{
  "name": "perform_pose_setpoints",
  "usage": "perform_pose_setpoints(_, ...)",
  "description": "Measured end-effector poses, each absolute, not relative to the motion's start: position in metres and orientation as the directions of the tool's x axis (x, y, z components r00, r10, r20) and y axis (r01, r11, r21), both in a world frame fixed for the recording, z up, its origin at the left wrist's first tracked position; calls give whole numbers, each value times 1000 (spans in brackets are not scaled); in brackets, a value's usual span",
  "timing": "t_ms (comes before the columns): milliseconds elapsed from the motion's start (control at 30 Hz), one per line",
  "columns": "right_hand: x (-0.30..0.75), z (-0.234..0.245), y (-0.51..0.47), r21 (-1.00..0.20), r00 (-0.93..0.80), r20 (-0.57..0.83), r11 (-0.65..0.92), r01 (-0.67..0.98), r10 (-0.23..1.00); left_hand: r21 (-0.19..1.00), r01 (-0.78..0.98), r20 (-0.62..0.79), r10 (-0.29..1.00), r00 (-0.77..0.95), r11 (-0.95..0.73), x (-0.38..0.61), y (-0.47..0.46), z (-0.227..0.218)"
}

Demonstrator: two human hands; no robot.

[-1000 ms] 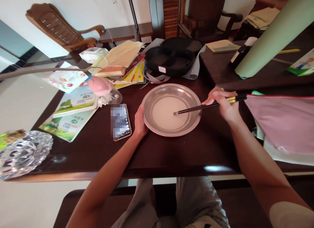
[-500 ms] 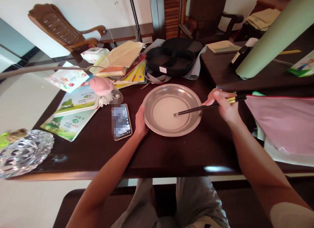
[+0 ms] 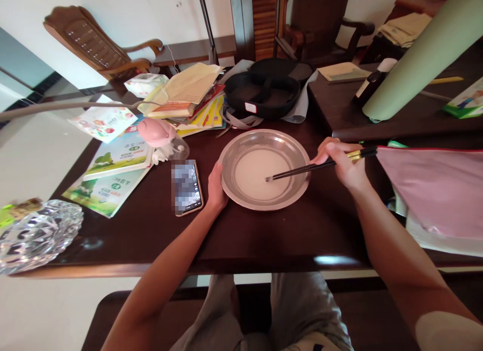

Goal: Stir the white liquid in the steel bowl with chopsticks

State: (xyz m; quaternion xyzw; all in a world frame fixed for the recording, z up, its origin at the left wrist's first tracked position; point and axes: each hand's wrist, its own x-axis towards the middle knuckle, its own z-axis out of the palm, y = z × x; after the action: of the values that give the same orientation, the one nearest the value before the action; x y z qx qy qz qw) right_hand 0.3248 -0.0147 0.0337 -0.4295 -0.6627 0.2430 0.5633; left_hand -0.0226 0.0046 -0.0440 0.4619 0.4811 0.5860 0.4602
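Observation:
A round, shallow metal basin (image 3: 302, 185) stands on the dark wooden table (image 3: 264, 240), with whitish, cloudy liquid (image 3: 256, 169) in its bottom. My left hand (image 3: 217, 187) grips the basin's left side, its fingers partly hidden behind the rim. A pair of black chopsticks (image 3: 298, 170) with gold bands is held together in my right hand (image 3: 339, 162), over the basin's right rim. Their tips dip into the liquid near the basin's middle, and a little pale stuff clings there.
A phone (image 3: 187, 187) lies left of the basin, near a pink-topped bottle (image 3: 158, 132) and booklets (image 3: 109, 187). Behind are stacked books (image 3: 188, 96) and an open black case (image 3: 262, 94). A glass bowl (image 3: 41, 235) sits far left, a pink pouch (image 3: 437, 190) right.
The chopstick tips have shifted slightly left and down in the liquid, and my right hand has moved a little left with them. My left hand stays on the basin.

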Motion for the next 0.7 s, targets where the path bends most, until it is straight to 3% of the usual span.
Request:
perform_pose_setpoints(167,310,27,-12,-746,-185,506,535,396,843,988,-118,76,984,-164,-96,-22,3,-41)
perform_pose_setpoints(300,318,30,-10,-742,-104,519,508,438,848,988,-115,83,983,-164,-102,-21,2,-41)
perform_pose_setpoints(400,327,37,-13,-785,-8,532,497,369,847,987,-133,64,984,-168,-87,-21,2,-41)
perform_pose_setpoints(500,324,38,-16,-808,-63,504,496,320,862,989,-119,60,983,-175,-82,-20,1,-39)
perform_pose_setpoints(700,310,32,-12,-722,-180,502,525,451,846,992,-74,84,980,-183,-99,-21,2,-39)
